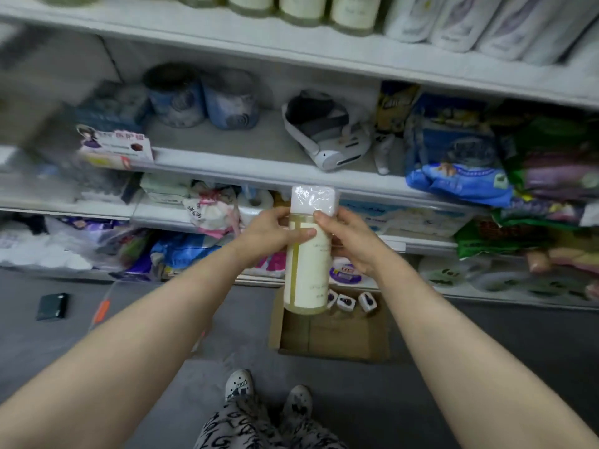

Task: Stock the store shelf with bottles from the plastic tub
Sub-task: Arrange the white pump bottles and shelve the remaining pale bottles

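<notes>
I hold a tall bottle [306, 270] upright in front of the shelves, pale yellow liquid behind a cream label, its white cap wrapped in clear plastic. My left hand [270, 236] grips its upper body from the left, thumb across the label. My right hand [348, 239] holds it from the right just under the cap. Below it on the floor is an open cardboard box [334, 332] with three small white-capped items [351, 301] at its far edge. Several matching cream-labelled bottles [304, 6] stand in a row on the top shelf [291, 43]. No plastic tub is visible.
The middle shelf [246, 157] carries blue rolls [201, 97], a white headset-like device [327, 131] and blue and green packs [453, 157]. Lower shelves are crammed with bags. A dark flat object [52, 306] lies on the grey floor at left. My feet [269, 390] are below.
</notes>
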The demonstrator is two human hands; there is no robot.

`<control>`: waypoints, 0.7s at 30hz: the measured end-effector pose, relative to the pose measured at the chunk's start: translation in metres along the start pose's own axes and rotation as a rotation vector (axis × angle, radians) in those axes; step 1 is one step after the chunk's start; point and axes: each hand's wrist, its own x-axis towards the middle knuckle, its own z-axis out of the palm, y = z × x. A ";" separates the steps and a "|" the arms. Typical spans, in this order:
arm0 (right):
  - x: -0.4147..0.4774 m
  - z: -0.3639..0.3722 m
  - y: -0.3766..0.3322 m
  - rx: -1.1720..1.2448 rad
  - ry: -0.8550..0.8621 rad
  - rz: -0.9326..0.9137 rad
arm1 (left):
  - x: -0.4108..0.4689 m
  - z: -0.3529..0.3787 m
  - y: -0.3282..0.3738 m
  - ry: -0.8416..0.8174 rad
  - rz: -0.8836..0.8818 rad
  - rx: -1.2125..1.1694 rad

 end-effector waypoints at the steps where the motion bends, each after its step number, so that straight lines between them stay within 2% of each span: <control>1: -0.001 0.001 -0.009 -0.008 -0.016 -0.020 | -0.004 -0.004 0.008 0.013 0.020 -0.013; 8: -0.006 0.018 -0.079 0.029 -0.165 -0.134 | -0.029 -0.051 0.060 0.135 0.151 -0.032; 21: 0.007 0.125 -0.180 -0.061 -0.196 -0.346 | -0.069 -0.176 0.108 0.303 0.271 -0.064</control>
